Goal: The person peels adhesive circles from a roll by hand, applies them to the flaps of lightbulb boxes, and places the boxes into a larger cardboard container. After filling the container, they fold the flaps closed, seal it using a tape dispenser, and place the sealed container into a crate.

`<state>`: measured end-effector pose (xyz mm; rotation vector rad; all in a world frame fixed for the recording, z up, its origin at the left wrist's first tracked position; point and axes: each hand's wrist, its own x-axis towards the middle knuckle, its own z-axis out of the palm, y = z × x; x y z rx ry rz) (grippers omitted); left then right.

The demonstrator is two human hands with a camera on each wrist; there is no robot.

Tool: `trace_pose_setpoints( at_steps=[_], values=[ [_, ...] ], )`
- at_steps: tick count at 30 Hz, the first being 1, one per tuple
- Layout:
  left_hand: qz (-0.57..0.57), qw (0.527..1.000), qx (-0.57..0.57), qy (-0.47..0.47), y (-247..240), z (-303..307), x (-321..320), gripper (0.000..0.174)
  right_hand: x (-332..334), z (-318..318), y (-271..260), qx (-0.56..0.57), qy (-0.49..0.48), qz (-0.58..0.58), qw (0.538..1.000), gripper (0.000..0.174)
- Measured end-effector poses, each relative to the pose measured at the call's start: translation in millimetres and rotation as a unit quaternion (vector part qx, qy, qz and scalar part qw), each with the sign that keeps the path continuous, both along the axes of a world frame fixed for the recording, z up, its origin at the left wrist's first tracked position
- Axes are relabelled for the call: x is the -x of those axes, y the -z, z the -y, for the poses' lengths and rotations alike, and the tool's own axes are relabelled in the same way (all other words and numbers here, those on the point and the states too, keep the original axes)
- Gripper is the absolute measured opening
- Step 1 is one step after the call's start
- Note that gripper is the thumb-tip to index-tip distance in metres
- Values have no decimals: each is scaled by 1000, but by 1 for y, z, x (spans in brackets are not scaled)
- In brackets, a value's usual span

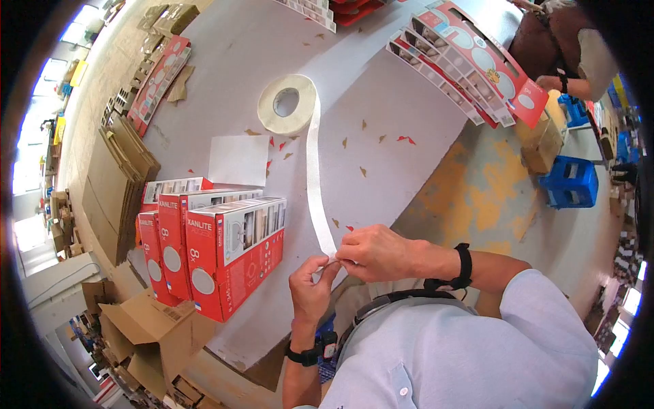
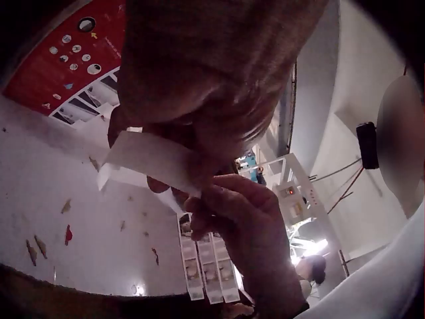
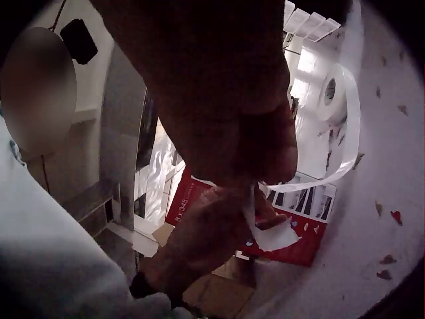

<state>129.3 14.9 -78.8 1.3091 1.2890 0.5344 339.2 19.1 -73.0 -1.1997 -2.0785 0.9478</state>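
A large roll of white tape or labels [image 1: 268, 114] lies flat on the grey table, and its loose strip [image 1: 313, 180] runs toward the person's body. My left hand [image 1: 310, 290] pinches the strip near its end between thumb and fingers. Close against it, my right hand [image 1: 376, 253] also pinches the strip, fingertips meeting those of the left. In the left wrist view a pale flap of the strip [image 2: 147, 156] sticks out from the fingers. The right wrist view shows the free end [image 3: 277, 236] hanging below the hands. Red printed boxes [image 1: 235, 273] stand left of the left hand.
Flattened red cartons [image 1: 477, 58] are fanned out at the table's far right. Brown cardboard sheets [image 1: 112, 187] lean at the left, above an open cardboard box [image 1: 157, 327]. Small scraps dot the table [image 1: 381, 184]. Another person [image 1: 565, 48] and a blue stool [image 1: 571, 183] are at right.
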Motion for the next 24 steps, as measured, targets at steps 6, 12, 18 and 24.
trace_pose_setpoints(
  at_steps=[6,12,18,24],
  values=[
    [-34,997,-36,63,-10,-7,-2,11,-3,-5,-1,60,-15,-27,998,7],
    [62,996,-8,60,4,0,8,14,-10,-13,3,215,-39,-161,963,5],
    [133,987,89,31,-2,0,11,15,-8,-15,0,265,-37,-208,941,6],
    [144,984,101,18,-5,0,8,14,-2,-9,11,235,-20,-189,953,4]
  ],
)
